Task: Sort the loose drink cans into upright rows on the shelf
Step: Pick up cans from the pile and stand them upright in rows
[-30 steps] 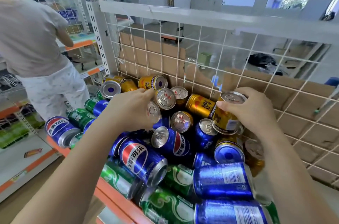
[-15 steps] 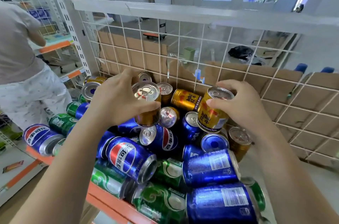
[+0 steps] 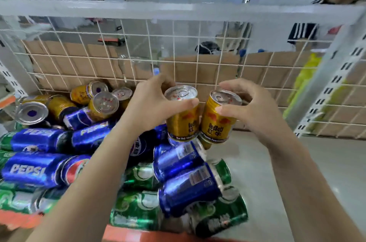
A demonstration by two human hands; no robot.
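Drink cans lie in a loose heap on the shelf (image 3: 257, 172), mostly on their sides: blue Pepsi cans (image 3: 35, 168), green cans (image 3: 136, 210) and gold cans (image 3: 59, 105). Two gold Red Bull cans are held upright above the heap's right edge, near the bare shelf surface. The left hand (image 3: 152, 107) grasps the left gold can (image 3: 183, 114); the right hand (image 3: 251, 110) grasps the right gold can (image 3: 216, 118). The two cans sit just beside each other, apparently touching at the sidewalls.

Handling judgement: the cans are rigid, smooth metal cylinders, likely slippery and, if full, moderately heavy. Thin walls may dent under a hard squeeze. Grip around the upper sidewall, below the rim.

Hand pose: each thumb faces the camera, with fingers curled behind the can. Both forearms extend forward over the heap, in front of the wire mesh back panel (image 3: 198, 63).
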